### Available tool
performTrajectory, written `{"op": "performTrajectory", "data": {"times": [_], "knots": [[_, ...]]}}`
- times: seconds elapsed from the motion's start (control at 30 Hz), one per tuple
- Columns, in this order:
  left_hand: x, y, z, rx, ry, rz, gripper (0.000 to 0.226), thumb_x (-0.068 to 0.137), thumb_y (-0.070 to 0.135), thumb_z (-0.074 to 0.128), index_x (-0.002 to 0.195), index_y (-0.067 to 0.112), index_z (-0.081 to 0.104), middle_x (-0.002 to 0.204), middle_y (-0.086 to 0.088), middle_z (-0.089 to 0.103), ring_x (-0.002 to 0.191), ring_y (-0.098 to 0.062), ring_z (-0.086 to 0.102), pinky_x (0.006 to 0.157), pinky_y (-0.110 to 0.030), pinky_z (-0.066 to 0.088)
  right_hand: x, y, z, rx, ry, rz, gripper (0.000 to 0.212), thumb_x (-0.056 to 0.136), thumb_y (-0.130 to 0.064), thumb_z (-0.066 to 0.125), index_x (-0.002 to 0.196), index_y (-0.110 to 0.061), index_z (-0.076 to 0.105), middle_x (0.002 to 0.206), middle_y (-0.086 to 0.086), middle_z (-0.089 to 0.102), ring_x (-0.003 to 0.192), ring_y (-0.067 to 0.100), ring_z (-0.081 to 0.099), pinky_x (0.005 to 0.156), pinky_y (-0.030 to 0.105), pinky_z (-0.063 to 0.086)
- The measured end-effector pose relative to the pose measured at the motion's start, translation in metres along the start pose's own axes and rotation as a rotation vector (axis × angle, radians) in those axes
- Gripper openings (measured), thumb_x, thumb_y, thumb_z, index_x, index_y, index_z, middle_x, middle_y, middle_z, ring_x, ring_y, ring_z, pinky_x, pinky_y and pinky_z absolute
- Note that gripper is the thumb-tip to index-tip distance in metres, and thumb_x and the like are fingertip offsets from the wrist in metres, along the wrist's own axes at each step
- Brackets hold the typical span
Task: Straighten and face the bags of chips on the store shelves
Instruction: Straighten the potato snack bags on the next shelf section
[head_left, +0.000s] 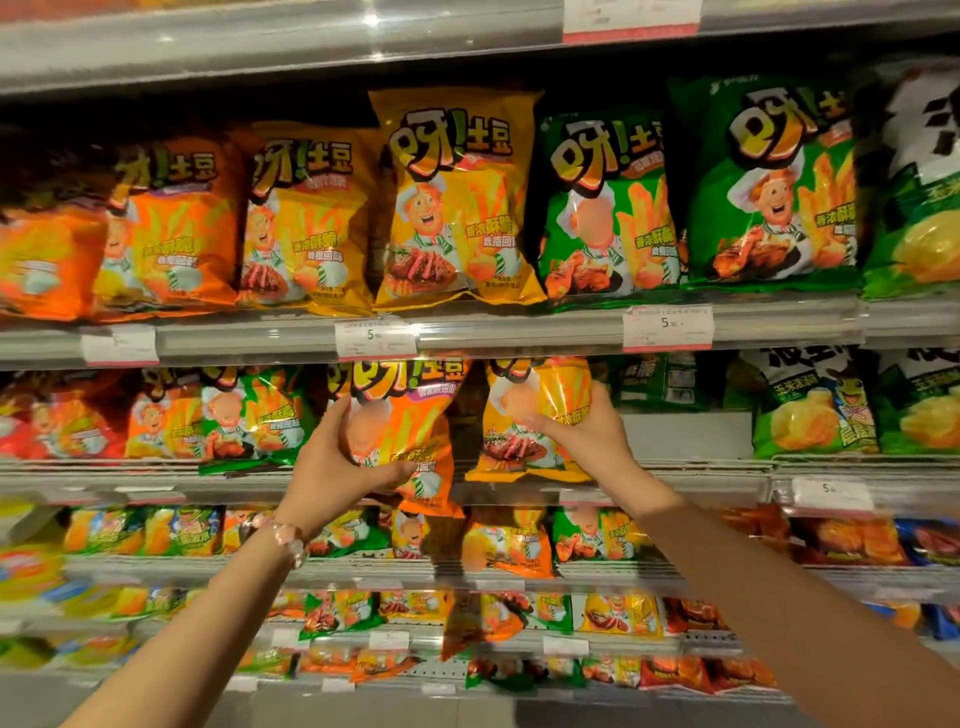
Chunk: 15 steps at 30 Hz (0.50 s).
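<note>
The left hand (332, 467) holds a shiny orange chip bag (410, 431) by its left side and bottom, out in front of the grey metal store shelf (675, 488). The bag's bottom hangs below the shelf edge. The right hand (582, 431) grips a shiny yellow chip bag (524, 441) that stands just beside the orange one. A pink bead bracelet (283, 535) sits on the left wrist. On the shelf above, a tall yellow chip bag (457, 202) stands between yellow and green bags.

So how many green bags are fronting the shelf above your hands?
2 with the chef design: one green bag right of centre, another beside it. A different green bag sits at the far right edge; more may hide behind.
</note>
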<state>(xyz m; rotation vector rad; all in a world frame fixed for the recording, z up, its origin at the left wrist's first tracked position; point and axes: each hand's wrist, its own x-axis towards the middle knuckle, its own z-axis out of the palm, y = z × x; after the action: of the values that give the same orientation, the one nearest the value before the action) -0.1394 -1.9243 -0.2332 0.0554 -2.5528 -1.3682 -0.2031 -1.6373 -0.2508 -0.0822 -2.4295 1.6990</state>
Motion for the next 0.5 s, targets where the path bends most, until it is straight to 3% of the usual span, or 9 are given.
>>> {"op": "performTrajectory", "data": {"times": [0.07,0.1,0.2,0.4,0.5], "knots": [[-0.001,-0.005,-0.012,-0.001,0.007,0.037,0.097,0.054,0.033,0.089,0.134,0.03,0.034,0.108,0.024,0.05,0.092,0.019,0.052,0.07,-0.002,0.042,0.004,-0.009,0.017,-0.032,-0.008,-0.006,0.084,0.063,-0.044,0.085,0.128,-0.015,0.04,0.119,0.007,0.058,0.109,0.027,0.056,0.091,0.043,0.049],[-0.001,-0.007,-0.017,-0.001,0.013,0.036,0.096,0.055,0.03,0.089,0.134,0.031,0.034,0.103,0.03,0.046,0.088,0.018,0.052,0.066,-0.001,0.039,0.007,-0.013,0.026,-0.059,-0.015,-0.003,0.087,0.063,-0.047,0.084,0.129,-0.014,0.039,0.12,0.007,0.057,0.109,0.028,0.056,0.089,0.041,0.049],[0.0,-0.014,-0.031,0.01,0.032,0.009,0.105,0.056,0.029,0.09,0.143,0.021,0.032,0.101,0.034,0.039,0.088,0.01,0.046,0.066,-0.002,0.034,0.013,-0.024,0.053,-0.149,-0.014,0.013,0.099,0.063,-0.057,0.079,0.138,-0.011,0.033,0.127,0.009,0.054,0.115,0.03,0.053,0.084,0.034,0.046],[0.001,-0.026,-0.045,0.035,0.008,0.023,0.104,0.057,0.029,0.089,0.143,0.021,0.032,0.098,0.037,0.036,0.079,0.026,0.04,0.06,0.001,0.035,0.023,-0.028,0.088,-0.209,-0.002,0.059,0.11,0.069,-0.057,0.075,0.147,-0.005,0.018,0.143,0.016,0.042,0.129,0.034,0.042,0.096,0.04,0.043],[0.003,-0.03,-0.049,0.045,-0.003,0.022,0.104,0.057,0.032,0.089,0.143,0.021,0.031,0.101,0.031,0.04,0.085,0.013,0.045,0.065,-0.003,0.033,0.026,-0.025,0.096,-0.272,0.015,0.058,0.113,0.069,-0.058,0.075,0.148,-0.002,0.016,0.15,0.02,0.027,0.136,0.035,0.032,0.103,0.039,0.037]]}}
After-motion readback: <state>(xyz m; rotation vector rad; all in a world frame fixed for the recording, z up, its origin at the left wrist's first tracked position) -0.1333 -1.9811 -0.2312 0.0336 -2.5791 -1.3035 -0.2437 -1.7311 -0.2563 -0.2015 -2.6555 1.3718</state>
